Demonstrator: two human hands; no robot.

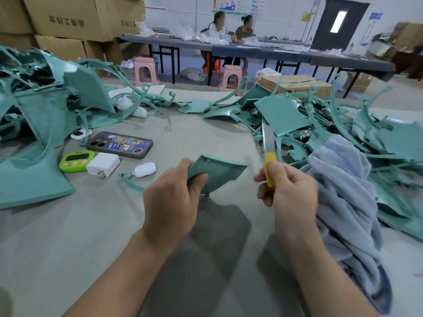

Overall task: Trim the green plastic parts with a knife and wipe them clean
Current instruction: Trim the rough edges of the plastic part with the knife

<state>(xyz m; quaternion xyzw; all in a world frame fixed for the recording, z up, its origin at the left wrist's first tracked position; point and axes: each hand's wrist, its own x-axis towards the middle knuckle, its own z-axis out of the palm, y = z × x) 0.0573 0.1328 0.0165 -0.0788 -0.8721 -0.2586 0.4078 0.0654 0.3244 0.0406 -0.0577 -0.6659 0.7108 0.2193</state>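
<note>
Hands work low over the grey table (68, 248). The left hand (169, 202) grips a green panel (219, 175) at its near left corner, thumb on top and fingers curled beneath, so that the piece is held up off the table and tilts away toward the right. The right hand (290, 191) is closed round the yellow handle of a knife (269, 145) — its blade points up and away, blurred, and stands apart from the panel's right edge.

Just beside the right hand lies a crumpled blue-grey towel (343, 191), draped down the table's right side; whether it touches the wrist cannot be told. Behind it sprawls the right pile of green parts (286, 110), flat panels mixed with curved strips. The left pile of green parts (41, 106) fills the table's other side, with large sheets leaning on one another.

Between the left pile and the hands sit a phone (120, 145) in a cartoon case, a lime-green timer (76, 161), a white charger (103, 164) and a white earbud case (145, 169) — near them one curved green strip (130, 183) lies flat on the table.

Farther back stand cardboard boxes (68, 17), pink stools (145, 70), and a long dark table (343, 59) where two people (231, 26) sit.
</note>
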